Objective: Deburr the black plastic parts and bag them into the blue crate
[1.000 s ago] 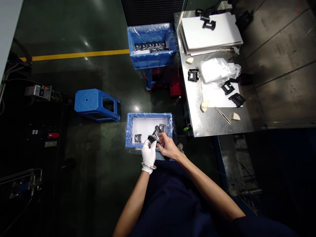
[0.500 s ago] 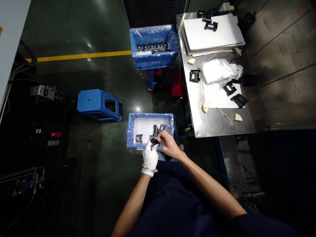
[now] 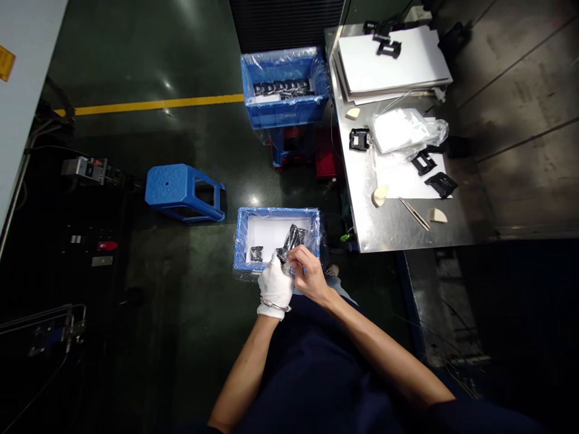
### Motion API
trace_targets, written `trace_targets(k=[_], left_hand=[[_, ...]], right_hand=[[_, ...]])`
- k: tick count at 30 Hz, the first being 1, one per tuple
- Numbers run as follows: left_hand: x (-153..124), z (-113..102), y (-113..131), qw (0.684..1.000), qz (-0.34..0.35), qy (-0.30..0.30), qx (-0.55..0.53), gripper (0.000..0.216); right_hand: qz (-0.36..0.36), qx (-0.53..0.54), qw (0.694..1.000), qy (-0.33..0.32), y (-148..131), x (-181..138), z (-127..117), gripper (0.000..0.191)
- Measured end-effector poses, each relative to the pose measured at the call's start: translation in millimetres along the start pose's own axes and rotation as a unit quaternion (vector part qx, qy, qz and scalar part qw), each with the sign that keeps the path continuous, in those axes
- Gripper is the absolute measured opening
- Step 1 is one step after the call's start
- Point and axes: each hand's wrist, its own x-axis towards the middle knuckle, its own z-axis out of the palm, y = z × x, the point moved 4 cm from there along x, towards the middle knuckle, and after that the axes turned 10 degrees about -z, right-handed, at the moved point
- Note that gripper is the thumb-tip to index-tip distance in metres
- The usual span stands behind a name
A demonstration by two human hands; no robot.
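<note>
My left hand [image 3: 275, 283], in a white glove with a band at the wrist, is closed on a small black plastic part [image 3: 281, 255]. My right hand [image 3: 309, 275] is bare and pinched together right beside that part; its fingertips hide whatever is between them. Both hands are over the near side of a blue bin [image 3: 279, 211] lined with clear film and white paper. Inside, a black part [image 3: 256, 254] lies at the left, and more wrapped black pieces [image 3: 295, 235] lie just past my fingers, partly covered.
A metal table [image 3: 393, 232] to the right bears black frames, tweezers [image 3: 414, 213], cream-coloured wedges [image 3: 380, 195] and a clear bag [image 3: 400, 129]. Ahead stands another blue bin [image 3: 284, 112] with rows of black parts. A blue stool [image 3: 167, 184] is at the left.
The gloved hand has turned and the black part sits lower in its fingers. My right hand has shifted slightly down and right, its fingers more curled. The view has moved a little.
</note>
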Motion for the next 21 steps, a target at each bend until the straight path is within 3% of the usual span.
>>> trace_targets(k=[6,8,10,12,15,16,18,21], left_hand=[[6.3,-3.0,5.6,0.995,0.012,-0.099,-0.009,0.054],[5.6,-4.3,9.7,0.991,0.048,-0.123,0.01,0.048],[3.8,-3.9,13.2,0.984,0.076,-0.162,0.01,0.034],[1.0,-0.4,12.5,0.965,0.059,-0.254,-0.023,0.029],[-3.1,3.6,-0.7,0.905,-0.058,-0.409,-0.101,0.049],[-1.4,2.1,-8.2,0.895,-0.107,-0.413,-0.126,0.055],[6.7,-3.1,-25.3,0.902,-0.184,-0.359,-0.156,0.055],[18.5,-4.7,-43.9,0.919,-0.213,-0.287,-0.167,0.05]], right_hand=[[0.079,0.028,0.995,-0.046,16.8,-2.0,-3.8,0.007],[0.096,0.038,0.992,-0.073,20.5,-0.4,-6.0,0.003],[0.118,0.057,0.986,-0.107,24.4,0.7,-7.6,0.012],[0.126,0.059,0.979,-0.147,28.5,0.3,-9.4,0.021],[0.102,0.019,0.976,-0.19,34.8,-3.1,-13.8,0.024],[0.089,0.008,0.977,-0.195,36.3,-4.6,-15.1,0.024],[0.05,-0.005,0.979,-0.2,36.4,-7.7,-16.2,0.023],[-0.019,-0.009,0.969,-0.245,28.6,-13.4,-9.5,0.023]])
